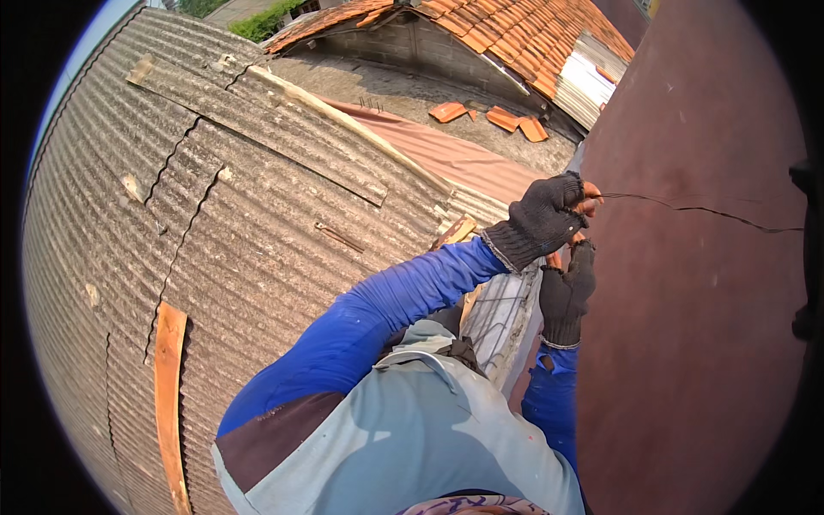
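One thin, dark wire (691, 208) stretches out to the right from the fingertips of the left hand (554, 215), crossing in front of a broad, reddish-brown wall (687, 360). It looks dull, nearly black, and far from straight: it leaves the fingers almost level, dips in a shallow kink, runs flat for a short stretch, then slopes down and levels off near the dark rim of the view. Close to the fingers it seems to be more than one strand, lying side by side or loosely twisted — too fine to tell which.

The left hand has its thumb and fingers closed on the near end of the wire. Just below it the right hand (568, 287) is raised, its fingertips close under the left hand; whether they grip anything I cannot tell. Both hands wear dark knitted gloves that leave the fingertips bare, with blue sleeves (369, 313) behind them and a pale blue-grey shirt (412, 438) between.

Beneath the left forearm spreads a weathered, corrugated roof (275, 275) — greyish brown, with an orange-brown board (169, 386) lying on it at the lower left. A pale ledge (498, 335) runs beside the wall. Beyond, loose orange tiles (504, 118) lie near a tiled roof (515, 39).
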`<state>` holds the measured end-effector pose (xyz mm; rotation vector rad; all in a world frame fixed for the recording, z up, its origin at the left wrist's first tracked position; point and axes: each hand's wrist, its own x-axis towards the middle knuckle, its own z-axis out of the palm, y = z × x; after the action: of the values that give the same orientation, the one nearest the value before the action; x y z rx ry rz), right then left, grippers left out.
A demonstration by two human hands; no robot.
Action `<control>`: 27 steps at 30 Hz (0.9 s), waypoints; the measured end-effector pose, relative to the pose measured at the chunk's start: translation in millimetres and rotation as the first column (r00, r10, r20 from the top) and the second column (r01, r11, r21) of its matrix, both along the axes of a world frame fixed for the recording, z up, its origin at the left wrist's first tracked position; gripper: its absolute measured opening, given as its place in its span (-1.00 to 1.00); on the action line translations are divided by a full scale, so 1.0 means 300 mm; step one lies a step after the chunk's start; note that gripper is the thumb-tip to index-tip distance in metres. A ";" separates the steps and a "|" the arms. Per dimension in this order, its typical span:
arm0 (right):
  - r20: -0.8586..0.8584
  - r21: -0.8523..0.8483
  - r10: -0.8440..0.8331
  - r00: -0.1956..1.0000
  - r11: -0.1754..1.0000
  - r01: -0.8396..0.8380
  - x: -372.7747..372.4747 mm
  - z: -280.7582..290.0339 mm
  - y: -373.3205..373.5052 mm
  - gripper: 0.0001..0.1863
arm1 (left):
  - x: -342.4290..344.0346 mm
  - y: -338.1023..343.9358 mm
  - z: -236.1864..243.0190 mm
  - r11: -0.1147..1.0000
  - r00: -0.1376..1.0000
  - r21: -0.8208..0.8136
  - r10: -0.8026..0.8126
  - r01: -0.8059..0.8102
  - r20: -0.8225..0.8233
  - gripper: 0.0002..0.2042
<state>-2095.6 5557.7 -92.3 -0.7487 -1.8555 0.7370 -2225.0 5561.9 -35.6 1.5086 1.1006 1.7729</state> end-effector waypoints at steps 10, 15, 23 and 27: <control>0.202 0.262 -0.366 0.908 0.914 0.310 0.173 0.241 -0.127 -0.63 | -0.029 0.009 -0.020 0.936 0.341 0.342 0.294 0.088 -0.893 -0.87; 0.076 -0.563 -0.025 0.997 0.824 0.063 0.155 0.035 -0.016 -0.70 | -0.045 -0.021 -0.119 0.956 0.242 0.288 0.266 0.057 -0.933 -0.88; 0.093 -0.430 0.003 0.996 0.902 0.038 0.174 -0.147 -0.004 -0.77 | -0.021 -0.164 -0.388 0.881 0.937 -0.409 0.096 -0.237 -0.337 -0.59; 0.081 -0.433 0.149 0.985 0.896 -0.100 0.151 -0.196 -0.048 -0.78 | -0.078 -0.186 -0.455 0.740 0.583 -0.423 0.052 0.522 0.811 -0.54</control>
<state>-2050.3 5543.5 -151.3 -0.9699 -1.8760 1.2350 -2248.3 5506.2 -172.2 0.3216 0.7970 1.3741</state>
